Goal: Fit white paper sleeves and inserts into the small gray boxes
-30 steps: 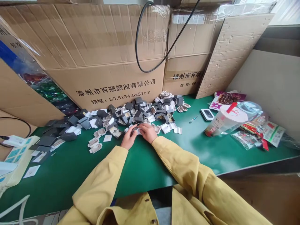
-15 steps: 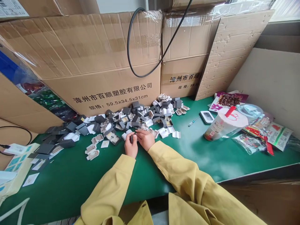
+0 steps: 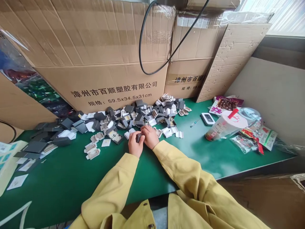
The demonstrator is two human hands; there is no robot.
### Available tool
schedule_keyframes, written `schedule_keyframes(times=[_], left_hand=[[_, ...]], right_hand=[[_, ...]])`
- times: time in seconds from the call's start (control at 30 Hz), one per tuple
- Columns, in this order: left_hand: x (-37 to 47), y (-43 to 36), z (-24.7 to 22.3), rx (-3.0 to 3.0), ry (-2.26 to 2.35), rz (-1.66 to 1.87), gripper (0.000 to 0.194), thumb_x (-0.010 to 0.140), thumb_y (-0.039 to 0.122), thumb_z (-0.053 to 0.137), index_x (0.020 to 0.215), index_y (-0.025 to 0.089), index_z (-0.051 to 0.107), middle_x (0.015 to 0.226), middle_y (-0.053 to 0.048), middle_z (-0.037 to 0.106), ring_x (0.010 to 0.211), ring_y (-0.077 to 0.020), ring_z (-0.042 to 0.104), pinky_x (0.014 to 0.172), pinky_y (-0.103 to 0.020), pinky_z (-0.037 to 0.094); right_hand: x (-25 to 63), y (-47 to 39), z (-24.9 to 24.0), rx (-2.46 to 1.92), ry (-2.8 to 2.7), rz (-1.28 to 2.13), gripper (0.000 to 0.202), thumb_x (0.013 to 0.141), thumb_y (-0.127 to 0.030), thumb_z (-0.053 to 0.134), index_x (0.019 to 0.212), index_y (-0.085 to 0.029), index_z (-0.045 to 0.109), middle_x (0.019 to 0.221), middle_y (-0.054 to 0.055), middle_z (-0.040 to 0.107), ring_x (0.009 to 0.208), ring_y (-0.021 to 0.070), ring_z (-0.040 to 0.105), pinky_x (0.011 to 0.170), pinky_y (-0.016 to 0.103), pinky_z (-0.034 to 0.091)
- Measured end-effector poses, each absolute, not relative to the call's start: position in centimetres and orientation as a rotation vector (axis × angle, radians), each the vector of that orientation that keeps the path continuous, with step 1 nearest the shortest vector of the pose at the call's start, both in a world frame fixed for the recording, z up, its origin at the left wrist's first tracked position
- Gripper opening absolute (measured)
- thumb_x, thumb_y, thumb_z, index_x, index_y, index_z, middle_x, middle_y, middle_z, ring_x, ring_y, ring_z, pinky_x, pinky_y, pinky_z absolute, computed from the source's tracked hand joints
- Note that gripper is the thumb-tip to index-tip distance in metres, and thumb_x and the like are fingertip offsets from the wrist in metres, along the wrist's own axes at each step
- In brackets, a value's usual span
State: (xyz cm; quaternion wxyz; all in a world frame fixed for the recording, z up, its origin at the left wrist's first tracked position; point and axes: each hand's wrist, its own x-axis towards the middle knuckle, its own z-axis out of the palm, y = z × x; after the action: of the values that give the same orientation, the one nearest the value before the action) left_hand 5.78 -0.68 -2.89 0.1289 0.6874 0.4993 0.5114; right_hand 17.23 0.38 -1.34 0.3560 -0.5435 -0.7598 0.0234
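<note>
Centrally held: a small dark box (image 3: pixel 138 137), in front of the person, just above or on the tabletop (image 3: pixel 152 178); which of the two, I cannot tell.
Left grip: the left hand (image 3: pixel 135 144) is closed, with thumb on one side of the box and fingers on the other.
Right grip: the right hand (image 3: pixel 150 136) has its fingers bent, their tips at the box's far right side; whether they pinch it, I cannot tell.
Long axis: the part that shows runs a little longer away from the person than across; fingers cover the ends, so the full axis is unclear.
Pointing: the visible end faces up, between left thumb and fingers; the far end is hidden.
Beyond the hands: a pile (image 3: pixel 140 116) of dark boxes and white inserts, spread along the foot of a carton (image 3: pixel 114 76).
Left of the hands: an open tray (image 3: pixel 116 136) lying at a slant, a white card (image 3: pixel 106 142) flat near it, and loose inserts (image 3: pixel 92 155).
Right side: a scale (image 3: pixel 207 118), a thin screwdriver (image 3: pixel 195 122) slanting toward it, a cup (image 3: pixel 221 128) with a red straw (image 3: pixel 233 114), and packets (image 3: pixel 268 136).
Overhead: a black cable (image 3: pixel 140 47) looping before the carton.
</note>
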Motion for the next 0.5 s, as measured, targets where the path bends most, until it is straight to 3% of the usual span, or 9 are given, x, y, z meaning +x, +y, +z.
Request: schedule_keyframes(times=[0.23, 0.3, 0.4, 0.5], left_hand=[[9.0, 1.1, 0.1, 2.088, 1.289, 1.744, 0.029, 0.081, 0.044, 0.054, 0.092, 0.017, 0.057, 0.092, -0.009, 0.053, 0.093, -0.0206, 0.053, 0.086, -0.035, 0.044], [10.6, 2.7, 1.5, 2.023, 1.34, 1.836, 0.03, 0.08, 0.044, 0.055, 0.094, 0.018, 0.057, 0.094, -0.009, 0.05, 0.096, -0.0208, 0.051, 0.088, -0.035, 0.043], [13.6, 5.7, 2.8, 2.127, 1.198, 1.723, 0.033, 0.08, 0.046, 0.055, 0.098, 0.019, 0.056, 0.102, -0.01, 0.051, 0.108, -0.0226, 0.048, 0.097, -0.037, 0.037], [16.5, 8.3, 2.6, 2.247, 0.98, 1.473, 0.042, 0.08, 0.043, 0.056, 0.114, 0.019, 0.052, 0.124, -0.014, 0.047, 0.124, -0.0266, 0.038, 0.104, -0.042, 0.029]], right_hand=[[21.7, 0.8, 0.2, -1.531, -1.909, -0.298, 0.014, 0.079, -0.017, 0.049, 0.089, -0.017, 0.058, 0.104, 0.009, 0.06, 0.102, 0.0226, 0.048, 0.1, 0.043, 0.026], [25.1, 1.6, 0.1, -1.727, -1.696, -0.341, 0.016, 0.078, -0.012, 0.043, 0.083, -0.016, 0.058, 0.099, 0.01, 0.061, 0.096, 0.0224, 0.05, 0.092, 0.041, 0.032], [30.2, 3.0, -0.7, -1.892, -1.361, -0.255, 0.022, 0.082, -0.017, 0.037, 0.084, -0.017, 0.059, 0.091, 0.011, 0.061, 0.088, 0.0218, 0.052, 0.079, 0.036, 0.04], [32.9, 3.8, -2.0, -1.858, -1.304, -0.184, 0.035, 0.078, -0.01, 0.032, 0.101, -0.016, 0.059, 0.096, 0.009, 0.063, 0.085, 0.019, 0.055, 0.076, 0.032, 0.044]])
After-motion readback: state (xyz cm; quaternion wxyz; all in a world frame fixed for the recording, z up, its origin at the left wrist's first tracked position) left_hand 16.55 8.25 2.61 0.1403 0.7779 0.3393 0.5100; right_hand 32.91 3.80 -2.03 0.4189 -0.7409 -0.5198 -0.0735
